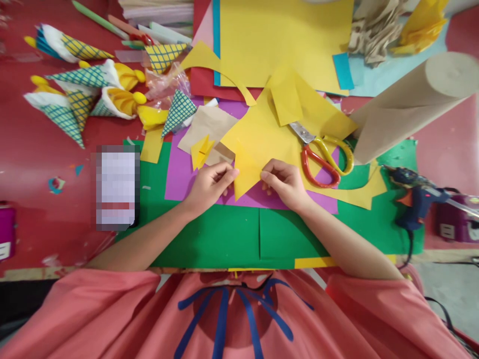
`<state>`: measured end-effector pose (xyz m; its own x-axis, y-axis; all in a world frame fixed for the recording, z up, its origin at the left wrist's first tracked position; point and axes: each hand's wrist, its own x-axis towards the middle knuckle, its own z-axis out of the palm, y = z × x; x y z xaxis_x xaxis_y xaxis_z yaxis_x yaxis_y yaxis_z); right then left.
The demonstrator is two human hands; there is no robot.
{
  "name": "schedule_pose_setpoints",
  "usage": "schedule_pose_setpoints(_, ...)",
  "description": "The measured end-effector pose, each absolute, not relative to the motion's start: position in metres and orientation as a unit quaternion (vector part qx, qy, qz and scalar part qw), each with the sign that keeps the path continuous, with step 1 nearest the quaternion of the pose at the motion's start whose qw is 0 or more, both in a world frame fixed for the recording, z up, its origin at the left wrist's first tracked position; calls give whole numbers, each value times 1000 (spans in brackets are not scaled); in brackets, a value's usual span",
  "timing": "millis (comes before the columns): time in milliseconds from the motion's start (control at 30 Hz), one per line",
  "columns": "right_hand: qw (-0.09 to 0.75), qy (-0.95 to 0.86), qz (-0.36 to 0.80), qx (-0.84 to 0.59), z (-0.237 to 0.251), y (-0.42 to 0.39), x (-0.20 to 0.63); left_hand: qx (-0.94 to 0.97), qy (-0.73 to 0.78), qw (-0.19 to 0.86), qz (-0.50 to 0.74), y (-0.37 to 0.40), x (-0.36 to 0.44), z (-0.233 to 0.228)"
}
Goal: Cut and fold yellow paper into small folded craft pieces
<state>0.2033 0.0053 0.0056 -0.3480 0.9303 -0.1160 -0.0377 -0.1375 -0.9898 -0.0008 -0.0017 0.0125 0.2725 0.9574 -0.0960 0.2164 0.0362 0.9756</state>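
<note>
Both my hands pinch the near pointed corner of a yellow paper sheet (258, 137) that lies over a purple sheet (179, 169) and a green sheet (220, 234). My left hand (210, 184) grips the fold's left edge with thumb and fingers. My right hand (284, 182) holds the right edge. A small folded yellow piece (201, 151) lies just beyond my left hand. Red-and-yellow scissors (324, 157) rest on the paper beyond my right hand.
Several patterned paper cones with yellow fillings (80, 94) lie at the far left. A large yellow sheet (277, 35) lies at the back. A brown paper roll (407, 102) and a blue glue gun (415, 197) are at the right. A phone (117, 187) lies left.
</note>
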Motion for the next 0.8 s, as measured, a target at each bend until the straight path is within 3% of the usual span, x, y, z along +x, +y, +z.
schedule_pose_setpoints(800, 430, -501, 607, -443, 4, 6, 203, 598, 470, 569, 312, -3, -4, 11)
